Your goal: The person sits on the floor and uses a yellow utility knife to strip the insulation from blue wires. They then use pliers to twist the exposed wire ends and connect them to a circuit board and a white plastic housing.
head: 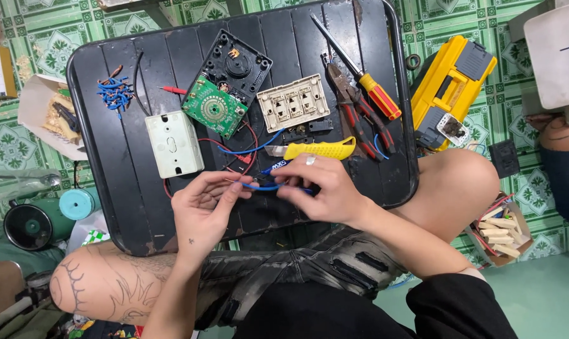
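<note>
A person sits cross-legged on a green patterned tile floor with a black tray (108, 207) across the knees, seen from above. Both hands meet over the near edge of the tray, holding a short blue wire (262, 186) between them. The left hand (203, 210) pinches the wire's left end between thumb and fingertips, the other fingers loosely curled. The right hand (322, 188), wearing a ring, pinches the right end, its fingers pressed together around the wire.

Just beyond the hands lies a yellow knife (316, 150), pointing left. Farther back in the middle sit a green circuit board (214, 107), tilted, resting on a black housing (240, 63), and to their right a cream socket plate (293, 102). Red and blue wires loop from the board towards the hands. A cream box (174, 144) lies to the left, and a heap of blue wire scraps (115, 94) at the far left. On the right side of the tray lie pliers (353, 113) and a screwdriver (363, 78) with a red and yellow handle. A yellow toolbox (450, 88) stands on the floor, right of the tray.
</note>
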